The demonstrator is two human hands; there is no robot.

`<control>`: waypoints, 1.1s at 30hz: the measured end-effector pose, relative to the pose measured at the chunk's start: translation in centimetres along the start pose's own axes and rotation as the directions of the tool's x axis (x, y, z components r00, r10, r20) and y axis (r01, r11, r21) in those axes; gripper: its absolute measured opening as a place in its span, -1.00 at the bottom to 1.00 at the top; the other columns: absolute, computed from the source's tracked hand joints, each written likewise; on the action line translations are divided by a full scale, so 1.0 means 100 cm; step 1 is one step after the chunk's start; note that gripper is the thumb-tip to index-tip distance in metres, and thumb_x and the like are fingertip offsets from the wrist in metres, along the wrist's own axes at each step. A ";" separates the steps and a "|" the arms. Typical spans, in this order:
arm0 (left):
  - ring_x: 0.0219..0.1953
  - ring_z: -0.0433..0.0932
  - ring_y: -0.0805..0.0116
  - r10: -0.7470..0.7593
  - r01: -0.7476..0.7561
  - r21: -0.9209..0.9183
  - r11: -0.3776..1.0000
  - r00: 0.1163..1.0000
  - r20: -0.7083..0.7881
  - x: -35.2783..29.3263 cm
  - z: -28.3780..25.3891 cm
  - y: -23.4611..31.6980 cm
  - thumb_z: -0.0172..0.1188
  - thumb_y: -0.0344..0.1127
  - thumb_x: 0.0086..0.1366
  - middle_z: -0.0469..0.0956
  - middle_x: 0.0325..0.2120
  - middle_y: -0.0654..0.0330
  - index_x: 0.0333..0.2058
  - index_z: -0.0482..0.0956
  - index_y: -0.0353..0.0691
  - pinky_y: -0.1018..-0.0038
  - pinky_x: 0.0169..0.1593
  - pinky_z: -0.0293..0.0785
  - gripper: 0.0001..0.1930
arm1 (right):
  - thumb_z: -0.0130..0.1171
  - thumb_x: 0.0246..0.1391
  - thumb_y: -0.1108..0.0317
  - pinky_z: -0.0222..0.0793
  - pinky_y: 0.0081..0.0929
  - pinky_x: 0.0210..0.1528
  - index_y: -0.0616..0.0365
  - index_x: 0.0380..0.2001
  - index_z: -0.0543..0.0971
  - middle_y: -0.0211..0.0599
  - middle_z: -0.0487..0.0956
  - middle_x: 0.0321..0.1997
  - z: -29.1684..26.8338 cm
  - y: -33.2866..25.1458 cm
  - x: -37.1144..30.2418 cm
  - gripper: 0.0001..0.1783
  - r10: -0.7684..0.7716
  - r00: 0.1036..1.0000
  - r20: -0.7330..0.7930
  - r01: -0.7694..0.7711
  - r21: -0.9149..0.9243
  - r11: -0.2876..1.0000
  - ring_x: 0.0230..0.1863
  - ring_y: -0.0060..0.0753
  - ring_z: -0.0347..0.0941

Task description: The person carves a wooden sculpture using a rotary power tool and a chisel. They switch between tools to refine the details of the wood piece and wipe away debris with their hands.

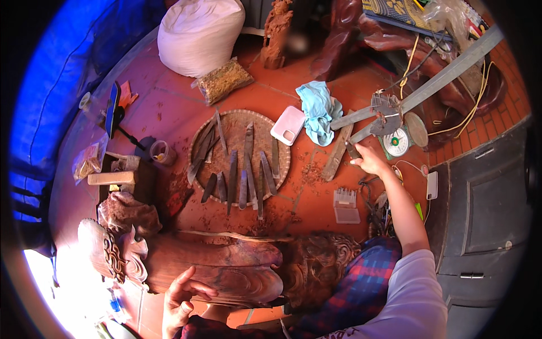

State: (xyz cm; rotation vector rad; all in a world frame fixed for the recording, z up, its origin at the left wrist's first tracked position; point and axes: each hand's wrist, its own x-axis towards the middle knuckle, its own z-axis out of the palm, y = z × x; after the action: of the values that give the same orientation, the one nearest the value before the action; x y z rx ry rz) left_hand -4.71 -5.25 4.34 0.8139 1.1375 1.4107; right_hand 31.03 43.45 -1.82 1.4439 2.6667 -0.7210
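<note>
- Centrally, toward ten o'clock, we find dark blades (pixel 232 178) fanned across a woven tray (pixel 234 120), perhaps for easy picking.
- At seven, carved wood (pixel 237 257) lies against a plaid-covered leg (pixel 370 274), likely for steadiness; our left hand (pixel 182 296) spreads empty over it, contact unclear.
- At three, our right hand (pixel 370 160) grips a small dark piece (pixel 352 150) near a board (pixel 337 158).

By the left hand (pixel 189 288), the carving (pixel 209 257) is reddish wood, smooth and faintly glossy along its body, rough farther to that hand's right. Ahead of this hand, the tray (pixel 236 129) is matt woven fibre, bearing dull metal blades (pixel 232 181). The right hand (pixel 371 161) grips a matt, dark tool (pixel 353 151); left of it are a rough wooden plank (pixel 337 158) and crumpled, matt cloth (pixel 319 113).
</note>
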 end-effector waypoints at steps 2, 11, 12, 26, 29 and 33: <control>-0.16 0.57 0.13 -0.026 0.024 -0.046 0.999 0.999 -0.044 -0.002 0.001 0.001 0.17 0.09 0.21 0.55 -0.24 -0.11 0.30 0.03 -0.26 0.36 -0.11 0.49 -0.16 | 0.29 -0.08 0.43 0.29 -0.03 -0.22 0.22 -0.19 0.40 0.16 0.51 -0.33 0.021 0.009 0.000 -0.63 -0.003 1.000 -0.019 0.002 -0.088 0.996 -0.17 0.23 0.44; -0.16 0.56 0.15 -0.057 0.052 -0.045 0.998 0.992 -0.114 -0.002 0.001 -0.010 0.21 0.09 0.19 0.55 -0.23 -0.11 0.28 0.07 -0.30 0.35 -0.08 0.47 -0.15 | 0.22 -0.09 0.54 0.40 -0.03 -0.21 0.26 -0.23 0.42 0.15 0.55 -0.41 0.072 0.031 0.017 -0.70 0.106 0.994 0.041 -0.099 -0.144 0.985 -0.24 0.17 0.51; -0.16 0.56 0.15 -0.061 0.055 -0.049 0.997 0.989 -0.138 0.000 0.004 -0.007 0.21 0.09 0.19 0.55 -0.23 -0.11 0.28 0.07 -0.30 0.35 -0.09 0.46 -0.15 | 0.21 -0.10 0.55 0.40 -0.03 -0.22 0.26 -0.25 0.43 0.13 0.55 -0.42 0.074 0.032 0.018 -0.71 0.116 0.992 0.039 -0.110 -0.134 0.985 -0.26 0.16 0.52; -0.14 0.55 0.19 -0.056 0.047 -0.082 0.996 0.992 -0.112 -0.003 -0.001 -0.015 0.23 0.07 0.19 0.56 -0.22 -0.09 0.25 0.16 -0.29 0.37 -0.02 0.43 -0.20 | 0.34 -0.08 0.26 0.40 -0.01 -0.15 0.28 -0.20 0.41 0.20 0.56 -0.35 0.085 0.031 0.015 -0.55 0.190 0.981 0.042 -0.172 -0.277 0.946 -0.20 0.28 0.48; -0.14 0.55 0.22 -0.090 0.081 -0.078 0.994 0.988 -0.125 -0.002 0.004 -0.009 0.23 0.05 0.19 0.56 -0.22 -0.08 0.24 0.18 -0.28 0.37 -0.01 0.43 -0.22 | 0.36 -0.11 0.15 0.43 -0.04 -0.12 0.28 -0.15 0.44 0.18 0.57 -0.32 0.089 0.034 0.013 -0.46 0.190 0.980 0.065 -0.158 -0.331 0.930 -0.18 0.23 0.50; -0.14 0.54 0.24 -0.116 0.108 -0.086 0.990 0.988 -0.101 -0.002 0.001 -0.005 0.24 0.03 0.19 0.56 -0.21 -0.06 0.24 0.20 -0.28 0.37 0.00 0.43 -0.24 | 0.38 -0.13 0.12 0.44 -0.09 -0.10 0.28 -0.18 0.48 0.12 0.58 -0.27 0.091 0.025 0.012 -0.47 0.222 0.972 0.081 -0.180 -0.358 0.916 -0.14 0.12 0.51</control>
State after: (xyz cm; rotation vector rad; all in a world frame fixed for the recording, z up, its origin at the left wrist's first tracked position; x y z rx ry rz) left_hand -4.43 -5.42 3.89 0.6150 1.1809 1.4096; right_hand 30.60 41.85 -11.21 1.4912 2.3550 -0.2880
